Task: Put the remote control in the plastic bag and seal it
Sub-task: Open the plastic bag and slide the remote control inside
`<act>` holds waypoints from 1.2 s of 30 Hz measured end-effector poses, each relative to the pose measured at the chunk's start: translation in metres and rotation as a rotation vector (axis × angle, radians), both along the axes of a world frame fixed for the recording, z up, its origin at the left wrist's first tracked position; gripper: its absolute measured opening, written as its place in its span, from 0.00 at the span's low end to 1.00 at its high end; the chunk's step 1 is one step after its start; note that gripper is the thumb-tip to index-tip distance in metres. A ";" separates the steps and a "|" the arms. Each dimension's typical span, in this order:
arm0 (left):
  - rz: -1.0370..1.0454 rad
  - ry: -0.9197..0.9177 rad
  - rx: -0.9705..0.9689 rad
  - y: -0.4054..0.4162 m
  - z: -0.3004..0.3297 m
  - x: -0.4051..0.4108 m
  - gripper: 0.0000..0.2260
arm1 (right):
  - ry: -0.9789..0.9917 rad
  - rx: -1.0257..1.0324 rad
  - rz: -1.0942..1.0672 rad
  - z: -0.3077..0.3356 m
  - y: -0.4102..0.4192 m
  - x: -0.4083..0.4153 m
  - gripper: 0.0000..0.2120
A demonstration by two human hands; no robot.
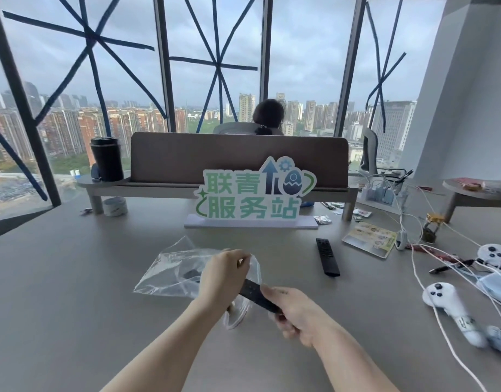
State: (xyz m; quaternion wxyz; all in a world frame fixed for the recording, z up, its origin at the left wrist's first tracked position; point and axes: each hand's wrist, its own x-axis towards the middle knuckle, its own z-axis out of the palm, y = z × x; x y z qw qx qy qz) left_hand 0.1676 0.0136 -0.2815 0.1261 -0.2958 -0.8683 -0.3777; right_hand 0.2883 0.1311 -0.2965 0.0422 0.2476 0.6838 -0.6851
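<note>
My left hand [219, 275] pinches the limp, slippery bag [173, 271] by its mouth while my right hand [296, 315] grips the light, stiff remote [255, 294] at its tail.

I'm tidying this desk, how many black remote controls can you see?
2: one remote in the right hand, entering the plastic bag; the other remote lies on the table, right of the bag.

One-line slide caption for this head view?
Left hand holds a clear plastic bag open while the right hand slides a black remote control in; a second remote lies on the table.
</note>
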 end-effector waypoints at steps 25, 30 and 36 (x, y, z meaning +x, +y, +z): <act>0.014 -0.151 -0.169 -0.036 -0.033 -0.020 0.16 | -0.302 0.689 -0.367 -0.035 0.159 -0.057 0.15; 0.020 -0.154 -0.176 -0.028 -0.030 -0.012 0.11 | 0.018 0.067 -0.355 -0.019 0.111 0.004 0.16; 0.077 -0.158 -0.126 -0.028 -0.027 -0.012 0.10 | 0.001 0.015 -0.171 -0.003 0.067 0.038 0.17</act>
